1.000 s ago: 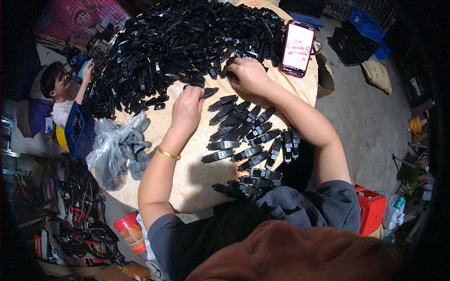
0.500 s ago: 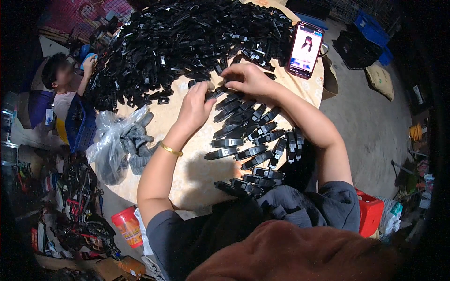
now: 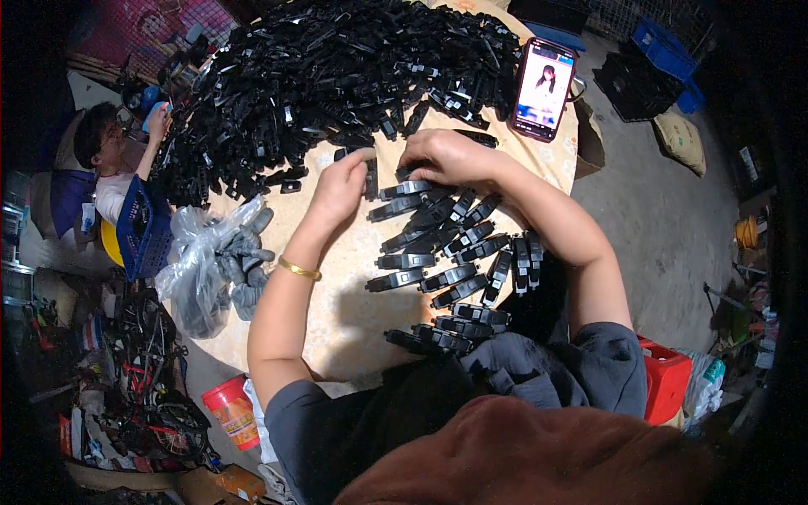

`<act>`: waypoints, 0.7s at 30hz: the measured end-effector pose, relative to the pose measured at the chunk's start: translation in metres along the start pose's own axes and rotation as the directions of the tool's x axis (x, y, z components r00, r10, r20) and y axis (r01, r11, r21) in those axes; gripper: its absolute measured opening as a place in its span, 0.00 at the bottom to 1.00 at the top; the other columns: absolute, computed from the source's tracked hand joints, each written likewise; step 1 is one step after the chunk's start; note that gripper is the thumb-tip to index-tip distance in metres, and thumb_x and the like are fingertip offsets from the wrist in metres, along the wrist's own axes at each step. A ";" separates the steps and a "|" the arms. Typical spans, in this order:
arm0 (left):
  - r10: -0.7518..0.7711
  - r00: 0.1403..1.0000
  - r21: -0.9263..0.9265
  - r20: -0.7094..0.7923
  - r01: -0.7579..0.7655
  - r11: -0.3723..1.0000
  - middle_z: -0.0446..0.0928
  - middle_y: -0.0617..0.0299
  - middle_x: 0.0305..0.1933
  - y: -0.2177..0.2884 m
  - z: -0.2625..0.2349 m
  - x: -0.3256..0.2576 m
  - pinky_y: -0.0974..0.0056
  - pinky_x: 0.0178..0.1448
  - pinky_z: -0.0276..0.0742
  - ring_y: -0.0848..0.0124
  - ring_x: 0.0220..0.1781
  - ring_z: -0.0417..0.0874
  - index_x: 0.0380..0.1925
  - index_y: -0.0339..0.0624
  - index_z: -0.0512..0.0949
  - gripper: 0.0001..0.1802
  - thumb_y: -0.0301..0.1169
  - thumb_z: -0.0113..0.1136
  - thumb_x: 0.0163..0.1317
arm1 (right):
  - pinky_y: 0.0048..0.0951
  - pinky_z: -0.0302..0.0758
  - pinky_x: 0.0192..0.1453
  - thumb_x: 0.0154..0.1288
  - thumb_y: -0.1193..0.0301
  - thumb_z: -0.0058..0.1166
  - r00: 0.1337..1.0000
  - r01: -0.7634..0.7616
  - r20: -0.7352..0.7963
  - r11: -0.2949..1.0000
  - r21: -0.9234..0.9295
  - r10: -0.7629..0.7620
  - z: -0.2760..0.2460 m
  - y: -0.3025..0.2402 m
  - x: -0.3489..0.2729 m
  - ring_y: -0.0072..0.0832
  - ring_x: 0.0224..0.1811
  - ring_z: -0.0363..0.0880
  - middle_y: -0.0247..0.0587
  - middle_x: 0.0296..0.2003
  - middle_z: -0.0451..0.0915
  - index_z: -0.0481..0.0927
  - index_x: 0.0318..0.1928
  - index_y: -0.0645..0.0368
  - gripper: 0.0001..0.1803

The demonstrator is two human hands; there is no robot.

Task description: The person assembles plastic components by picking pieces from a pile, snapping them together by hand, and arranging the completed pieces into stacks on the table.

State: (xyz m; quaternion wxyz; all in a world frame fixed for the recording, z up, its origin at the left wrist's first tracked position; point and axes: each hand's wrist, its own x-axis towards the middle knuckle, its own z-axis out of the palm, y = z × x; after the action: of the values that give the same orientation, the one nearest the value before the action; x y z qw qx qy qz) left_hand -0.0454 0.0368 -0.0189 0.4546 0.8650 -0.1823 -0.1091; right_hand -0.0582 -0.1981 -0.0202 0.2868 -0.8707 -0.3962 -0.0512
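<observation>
Between the thumb and fingers of my left hand (image 3: 338, 187) is a small black plastic part (image 3: 371, 180), held upright just above the table. My right hand (image 3: 450, 157) is curled downward at the top of the rows, its fingertips closed on something dark that they mostly hide. Directly below it lie several narrow black clip-like pieces (image 3: 404, 189) with grey faces, set side by side. More of these pieces (image 3: 459, 291) fan out in rows down to my shirt. Beyond both hands rises a large heap of loose black plastic parts (image 3: 337, 71).
A phone (image 3: 545, 88) with a lit screen stands at the table's right edge. Left of my forearm lie a clear plastic bag (image 3: 200, 261) and dark gloves (image 3: 244, 252). Another person (image 3: 114, 160) sits at the far left beside a blue basket (image 3: 147, 227). The cloth-covered table (image 3: 337, 303) is round.
My hands have moved apart from each other. A piece now lies at the top of the near row, below my right hand. The left hand has shifted slightly left and down.
</observation>
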 end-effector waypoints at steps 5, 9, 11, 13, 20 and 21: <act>0.271 0.958 0.342 0.090 -0.285 0.895 0.72 0.46 0.52 0.008 -0.005 -0.010 0.56 0.54 0.73 0.52 0.49 0.76 0.50 0.49 0.78 0.21 0.19 0.52 0.56 | 0.37 0.74 0.46 0.57 0.68 0.61 0.999 -0.030 0.024 0.998 0.052 0.029 0.001 -0.003 0.000 0.43 0.41 0.78 0.47 0.36 0.78 0.80 0.42 0.62 0.14; 0.455 0.890 0.494 0.039 -0.413 0.765 0.71 0.47 0.53 0.009 -0.001 -0.013 0.55 0.57 0.72 0.50 0.54 0.74 0.44 0.48 0.80 0.17 0.21 0.57 0.54 | 0.37 0.74 0.46 0.59 0.67 0.60 0.988 -0.083 -0.126 0.996 0.039 0.087 -0.004 -0.007 0.002 0.43 0.41 0.78 0.47 0.37 0.79 0.80 0.43 0.62 0.14; 0.434 0.901 0.507 0.011 -0.379 0.774 0.71 0.47 0.53 0.006 -0.003 -0.011 0.55 0.58 0.71 0.51 0.54 0.74 0.43 0.47 0.80 0.15 0.23 0.59 0.53 | 0.37 0.74 0.46 0.59 0.67 0.60 0.983 -0.062 -0.171 0.997 0.048 0.070 -0.003 -0.007 0.003 0.43 0.41 0.78 0.47 0.37 0.79 0.80 0.43 0.62 0.14; 0.417 0.908 0.508 -0.039 -0.341 0.791 0.74 0.50 0.47 0.008 -0.003 -0.010 0.56 0.55 0.71 0.52 0.49 0.75 0.38 0.43 0.82 0.13 0.29 0.66 0.50 | 0.36 0.75 0.46 0.59 0.67 0.60 0.973 -0.052 -0.224 0.997 0.050 0.062 -0.001 -0.007 0.004 0.42 0.41 0.79 0.46 0.37 0.79 0.80 0.43 0.62 0.14; 0.373 0.922 0.426 -0.103 -0.298 0.854 0.77 0.51 0.33 0.010 0.011 -0.012 0.56 0.45 0.73 0.54 0.38 0.77 0.32 0.37 0.82 0.12 0.30 0.69 0.48 | 0.38 0.74 0.42 0.54 0.68 0.63 0.985 -0.019 -0.174 0.996 -0.090 0.003 0.010 -0.010 0.006 0.42 0.38 0.77 0.43 0.32 0.78 0.81 0.41 0.60 0.14; 0.372 0.922 0.426 -0.104 -0.297 0.854 0.77 0.51 0.33 0.010 0.010 -0.012 0.56 0.45 0.73 0.54 0.38 0.77 0.32 0.37 0.82 0.12 0.30 0.69 0.48 | 0.39 0.73 0.42 0.52 0.68 0.64 0.981 -0.018 -0.193 0.992 -0.123 -0.006 0.007 -0.012 0.005 0.42 0.38 0.76 0.43 0.31 0.77 0.82 0.39 0.60 0.14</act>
State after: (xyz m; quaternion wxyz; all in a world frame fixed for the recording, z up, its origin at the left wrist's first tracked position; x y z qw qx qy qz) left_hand -0.0621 0.0292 -0.0157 0.2936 0.9008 -0.3065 0.0916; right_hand -0.0642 -0.1842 -0.0188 0.2695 -0.8789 -0.3601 -0.1588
